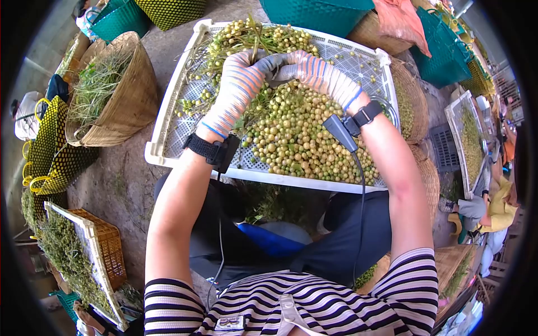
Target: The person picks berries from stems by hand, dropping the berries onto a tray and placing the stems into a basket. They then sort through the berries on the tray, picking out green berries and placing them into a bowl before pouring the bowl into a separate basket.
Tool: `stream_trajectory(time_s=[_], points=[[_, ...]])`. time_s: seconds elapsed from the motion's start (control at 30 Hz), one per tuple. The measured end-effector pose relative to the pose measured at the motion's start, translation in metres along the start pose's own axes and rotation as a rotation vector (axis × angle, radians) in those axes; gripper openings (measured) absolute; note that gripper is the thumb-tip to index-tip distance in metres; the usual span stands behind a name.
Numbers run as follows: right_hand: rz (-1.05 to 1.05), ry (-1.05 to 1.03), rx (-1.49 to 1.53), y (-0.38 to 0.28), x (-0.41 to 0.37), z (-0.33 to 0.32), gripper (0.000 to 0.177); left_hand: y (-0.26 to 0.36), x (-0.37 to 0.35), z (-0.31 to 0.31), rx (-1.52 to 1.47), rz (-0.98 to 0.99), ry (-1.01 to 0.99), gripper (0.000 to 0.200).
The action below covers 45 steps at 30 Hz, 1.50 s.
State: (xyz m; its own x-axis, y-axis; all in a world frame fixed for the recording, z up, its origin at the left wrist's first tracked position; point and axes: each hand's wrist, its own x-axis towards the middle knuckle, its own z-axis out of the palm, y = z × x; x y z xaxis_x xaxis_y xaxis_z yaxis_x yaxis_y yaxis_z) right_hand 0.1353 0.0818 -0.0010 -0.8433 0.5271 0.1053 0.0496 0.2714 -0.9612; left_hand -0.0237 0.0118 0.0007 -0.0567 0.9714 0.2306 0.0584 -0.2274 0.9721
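Around one tray: one wicker basket at nine o'clock, one teal basket at one. Left hand and right hand meet, fingers curled, grip unclear.

Striped, grey-fingered cloth gloves hide their own grip; at twelve o'clock, the edge crops a teal woven-plastic basket.

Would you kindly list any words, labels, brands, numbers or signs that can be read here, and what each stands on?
No text can be read in this view.
The small label on the striped shirt bears dark marks, too small and blurred to read.
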Motion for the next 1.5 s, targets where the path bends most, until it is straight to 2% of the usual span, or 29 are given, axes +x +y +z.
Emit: stream_trajectory(time_s=[0.07,0.1,0.13,0.2,0.23,0.27,0.33,0.37,0.4,0.47,0.5,0.6,0.77,0.8,0.83,0.87,0.93,0.97,1.0,1.07,1.1,1.2,1.23,1.27,1.33,1.37,1.4,1.47,1.5], points=[[0.090,-0.014,-0.030,-0.003,0.000,-0.007,0.022,0.002,-0.004,0.010,-0.026,-0.024,0.015,0.015],[0.015,-0.031,-0.197,-0.004,-0.004,-0.011,0.026,0.004,-0.005,0.014,-0.041,-0.029,0.050,0.014],[0.015,-0.031,-0.196,-0.010,-0.006,-0.009,0.026,0.004,-0.003,0.014,-0.041,-0.030,0.049,0.014],[0.418,-0.024,-0.800,-0.018,-0.010,-0.004,0.031,0.003,0.005,0.012,-0.103,0.043,0.179,0.014],[0.467,-0.057,-0.721,0.014,-0.009,-0.013,0.044,-0.001,0.010,0.007,-0.182,0.060,0.196,0.012],[0.468,-0.049,-0.722,0.019,-0.017,-0.014,0.044,0.012,0.005,0.006,-0.123,-0.011,0.198,0.017],[0.213,-0.110,-0.424,0.027,-0.032,-0.018,0.043,0.009,0.007,0.004,-0.179,-0.018,0.229,0.019],[0.174,-0.143,-0.371,0.026,-0.040,-0.027,0.054,0.008,0.007,0.001,-0.178,-0.020,0.230,0.019],[0.173,-0.144,-0.371,0.028,-0.046,-0.030,0.054,0.008,0.008,-0.002,-0.190,-0.019,0.234,0.019],[0.380,-0.146,-0.163,0.039,-0.057,-0.037,0.055,0.008,0.011,-0.011,-0.203,-0.018,0.235,0.018],[0.493,-0.153,0.056,0.049,-0.057,-0.038,0.051,0.008,0.012,-0.016,-0.217,-0.042,0.253,0.016],[0.512,-0.103,-0.036,0.044,-0.057,-0.030,0.045,0.007,0.014,-0.021,-0.291,-0.032,0.280,0.014],[0.570,-0.007,0.095,0.046,-0.056,-0.035,0.039,0.010,0.018,-0.032,-0.249,-0.029,0.381,0.013],[0.771,0.004,0.061,0.050,-0.055,-0.042,0.042,0.010,0.019,-0.036,-0.245,-0.026,0.413,0.013],[0.972,0.018,0.025,0.055,-0.055,-0.048,0.044,0.009,0.020,-0.044,-0.289,-0.061,0.333,0.013],[0.968,0.023,0.020,0.065,-0.058,-0.052,0.044,0.007,0.022,-0.046,-0.290,-0.054,0.331,0.013],[0.325,0.100,-0.729,0.085,-0.064,-0.056,0.050,0.002,0.022,-0.047,-0.271,-0.059,0.339,0.013],[0.345,0.069,-0.496,0.069,-0.059,-0.058,0.058,0.005,0.020,-0.046,-0.255,-0.084,0.315,0.014],[0.347,0.067,-0.494,0.055,-0.055,-0.054,0.058,0.004,0.019,-0.045,-0.255,-0.087,0.316,0.014],[0.084,0.017,-0.149,0.033,-0.049,-0.045,0.063,0.004,0.019,-0.041,-0.288,-0.046,0.325,0.015],[0.161,-0.008,-0.103,0.023,-0.044,-0.039,0.068,0.005,0.020,-0.040,-0.288,-0.045,0.319,0.015],[0.080,-0.070,-0.251,0.026,-0.030,-0.026,0.064,0.006,0.018,-0.037,-0.286,-0.052,0.270,0.014],[0.105,-0.082,-0.084,0.026,-0.030,-0.020,0.051,0.007,0.018,-0.036,-0.294,-0.052,0.276,0.015],[0.103,-0.081,-0.082,0.024,-0.030,-0.017,0.051,0.007,0.018,-0.036,-0.301,-0.053,0.282,0.016],[0.260,-0.099,0.133,0.021,-0.028,-0.012,0.040,0.012,0.011,-0.030,-0.230,-0.108,0.300,0.017],[0.197,-0.023,0.168,0.021,-0.029,-0.005,0.037,0.016,0.009,-0.025,-0.162,-0.163,0.315,0.018],[0.197,-0.024,0.167,0.019,-0.028,-0.002,0.037,0.004,0.008,-0.022,-0.072,-0.238,0.232,0.020],[0.333,-0.056,0.235,0.012,-0.028,0.002,0.032,0.005,-0.006,0.000,-0.069,-0.219,0.040,0.019],[0.355,-0.020,0.281,0.010,-0.031,0.007,0.031,-0.003,-0.005,0.002,-0.078,-0.239,0.011,0.018]])
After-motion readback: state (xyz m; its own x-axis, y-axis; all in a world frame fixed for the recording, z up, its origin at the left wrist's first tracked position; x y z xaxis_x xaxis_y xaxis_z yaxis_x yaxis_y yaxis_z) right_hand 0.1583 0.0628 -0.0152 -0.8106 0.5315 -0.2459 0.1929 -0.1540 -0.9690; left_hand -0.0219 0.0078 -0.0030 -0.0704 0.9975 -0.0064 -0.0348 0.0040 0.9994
